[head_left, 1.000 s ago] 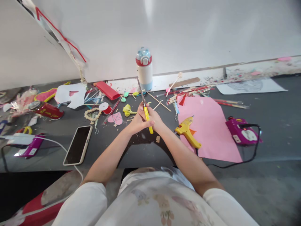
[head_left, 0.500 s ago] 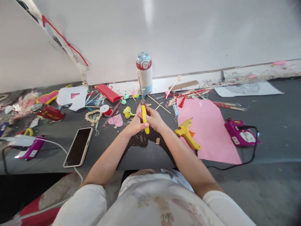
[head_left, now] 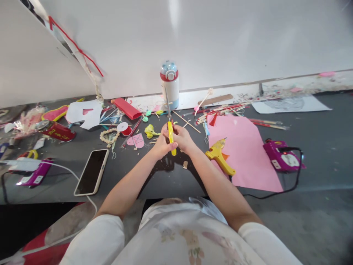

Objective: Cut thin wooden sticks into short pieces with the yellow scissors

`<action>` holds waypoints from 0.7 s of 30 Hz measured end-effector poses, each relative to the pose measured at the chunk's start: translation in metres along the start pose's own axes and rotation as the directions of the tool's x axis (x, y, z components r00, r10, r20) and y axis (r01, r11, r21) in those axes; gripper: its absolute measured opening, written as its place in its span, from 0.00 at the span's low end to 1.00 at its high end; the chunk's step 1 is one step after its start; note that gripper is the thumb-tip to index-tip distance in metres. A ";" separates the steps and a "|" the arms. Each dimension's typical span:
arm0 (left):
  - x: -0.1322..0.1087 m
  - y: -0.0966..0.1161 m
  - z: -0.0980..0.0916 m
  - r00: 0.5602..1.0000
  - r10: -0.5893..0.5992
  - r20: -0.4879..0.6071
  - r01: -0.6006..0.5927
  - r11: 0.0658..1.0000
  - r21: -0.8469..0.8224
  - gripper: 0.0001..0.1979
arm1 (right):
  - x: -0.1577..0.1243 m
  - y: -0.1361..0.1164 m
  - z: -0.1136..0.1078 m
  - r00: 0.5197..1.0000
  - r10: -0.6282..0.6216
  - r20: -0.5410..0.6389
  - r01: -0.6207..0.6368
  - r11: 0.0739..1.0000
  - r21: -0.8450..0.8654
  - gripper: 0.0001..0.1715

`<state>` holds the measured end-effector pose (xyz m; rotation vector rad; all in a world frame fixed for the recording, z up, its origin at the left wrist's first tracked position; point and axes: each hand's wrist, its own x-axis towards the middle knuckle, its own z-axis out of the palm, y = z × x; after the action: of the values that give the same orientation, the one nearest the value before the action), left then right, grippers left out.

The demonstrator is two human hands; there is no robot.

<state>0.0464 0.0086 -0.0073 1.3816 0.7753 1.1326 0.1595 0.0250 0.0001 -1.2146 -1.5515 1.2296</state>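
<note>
Over the dark table, my left hand and my right hand meet around yellow-handled scissors. The left thumb lies across the lower handle, while the right fingers curl in behind it. Both hands are closed. The slim metal blades point up and away, in front of a white water bottle with a red ring. I see the scissors nearly edge-on, so the far handle is mostly hidden by fingers. Just left of the hands lies a yellow crumpled flower-like piece. A small tan scrap rests below the right hand.
A yellow glue gun lies on pink paper at right, beside a purple power strip. At left are a phone, a red can and a thread spool. Thin sticks are strewn behind.
The scissors have shifted slightly right and stand a little more upright. Both hands still hold around them; the table things have not moved.
</note>
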 end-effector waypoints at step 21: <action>0.000 0.003 -0.008 0.995 -0.003 0.101 -0.010 0.992 0.128 0.48 | -0.005 -0.006 -0.007 0.999 0.013 -0.036 -0.019 0.983 -0.182 0.18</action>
<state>0.0380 0.0108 -0.0051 1.5355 0.7838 1.0218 0.1660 0.0211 0.0069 -1.3604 -1.6603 1.0891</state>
